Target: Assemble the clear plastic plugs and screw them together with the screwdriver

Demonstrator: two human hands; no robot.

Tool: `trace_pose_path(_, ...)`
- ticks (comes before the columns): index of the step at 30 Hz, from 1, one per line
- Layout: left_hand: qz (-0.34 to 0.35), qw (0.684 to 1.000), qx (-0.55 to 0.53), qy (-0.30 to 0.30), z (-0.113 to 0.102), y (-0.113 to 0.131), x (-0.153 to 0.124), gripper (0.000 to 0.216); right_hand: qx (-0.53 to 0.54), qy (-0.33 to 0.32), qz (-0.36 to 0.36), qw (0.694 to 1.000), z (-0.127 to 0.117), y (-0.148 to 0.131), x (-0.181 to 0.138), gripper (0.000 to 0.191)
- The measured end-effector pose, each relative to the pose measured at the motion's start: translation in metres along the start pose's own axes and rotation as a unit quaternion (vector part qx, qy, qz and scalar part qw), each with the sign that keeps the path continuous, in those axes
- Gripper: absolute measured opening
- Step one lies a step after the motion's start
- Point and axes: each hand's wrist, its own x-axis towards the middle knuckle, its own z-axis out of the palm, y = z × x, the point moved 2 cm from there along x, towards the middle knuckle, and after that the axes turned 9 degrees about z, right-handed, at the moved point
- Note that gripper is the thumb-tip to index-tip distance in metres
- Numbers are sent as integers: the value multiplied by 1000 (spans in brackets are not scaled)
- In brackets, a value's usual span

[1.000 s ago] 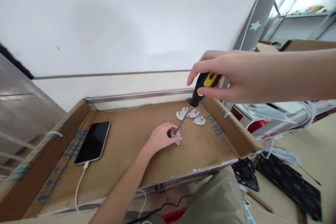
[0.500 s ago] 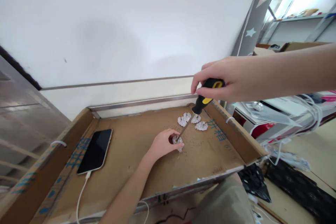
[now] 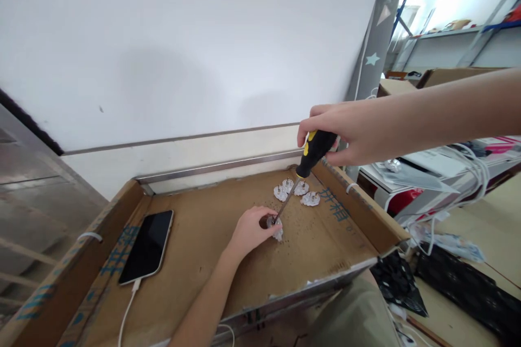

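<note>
My right hand (image 3: 331, 133) grips a black and yellow screwdriver (image 3: 312, 156) by its handle, with the shaft slanting down to the left. The screwdriver's tip meets a small clear plastic piece (image 3: 277, 231) on the cardboard. Between thumb and fingers, my left hand (image 3: 253, 229) pinches that piece and keeps it against the surface; part of it is hidden. Just beyond lie several similar clear scalloped pieces (image 3: 310, 199) with metal prongs or screws standing up from them.
The cardboard tray (image 3: 195, 249) has raised sides on the left and right. A phone (image 3: 147, 246) with a white cable lies at its left. Behind stands a white wall (image 3: 183, 54). To the right are a cluttered white table (image 3: 427, 171) and black plastic bags (image 3: 399, 282) on the floor.
My right hand has changed its hold on the screwdriver: the fingers have shifted and the handle has turned, standing slightly steeper. My left hand still pinches the clear piece. The camera view has shifted slightly.
</note>
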Motion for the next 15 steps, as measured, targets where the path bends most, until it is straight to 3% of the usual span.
trace_pose_path(2, 13, 1000, -3, 11, -1, 0, 0, 23, -5, 7, 5, 1000, 1, -3, -2, 29)
trace_pose_path(6, 13, 1000, -4, 10, -1, 0, -1, 23, -27, 34, 11, 999, 1, -7, 1, 46)
trace_pose_path(9, -4, 1000, -3, 5, -1, 0, -1, 25, -16, 20, -14, 1000, 0, -11, -1, 30)
trace_pose_path(13, -13, 1000, -5, -6, -2, 0, -2, 27, 54, 26, -16, 998, -2, -15, -7, 35)
trace_pose_path(15, -13, 1000, -10, -13, -2, 1, -2, 30, 66, 22, -19, 997, -1, -18, -8, 27)
